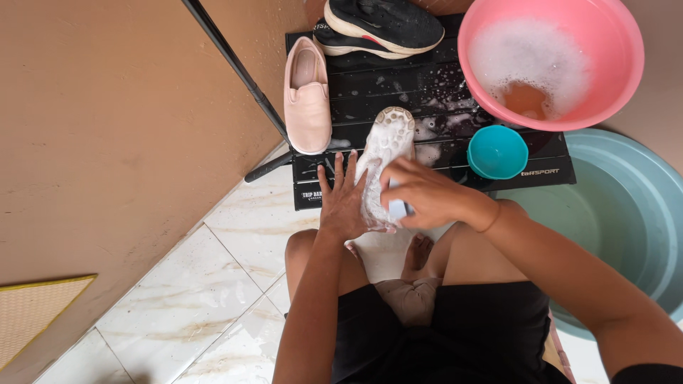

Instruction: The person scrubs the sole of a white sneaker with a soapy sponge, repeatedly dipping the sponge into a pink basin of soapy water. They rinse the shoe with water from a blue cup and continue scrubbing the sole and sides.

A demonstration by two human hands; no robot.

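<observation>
We are crouched over a pale marble-tiled floor point(213, 284) beside a tan wall point(107, 128), with a low black slatted table point(398, 85) in front of us.

Our left hand point(343, 203) lies flat with fingers spread wide, bracing the side of a soapy shoe point(384, 153) that rests sole-up, its toe on the table's front edge and its heel toward our knees. Our right hand point(427, 193) is closed around a small pale-blue scrubbing brush point(398, 210), pressed against the shoe near its heel. White foam coats the whole sole, so we judge the scrubbing of this shoe to be well under way; no rinsing shows yet.

Just left of it on the table lies a pink slip-on shoe point(307, 96), upright; whether it has been washed we cannot tell. Behind, at the table's far edge, a pair of black sneakers point(384, 28) is stacked and looks dry and untouched.

To the right sits a small teal bowl point(496, 151), and beyond it a pink basin point(551, 60) holding suds over brownish water. A large grey-green tub point(626, 213) stands on the floor at our right. Suds spatter the slats.

The table's front rail bears two small white printed labels, one at each end. A black pole point(235, 67) slants across the wall, and a yellow-edged mat point(35, 313) shows at lower left.
</observation>
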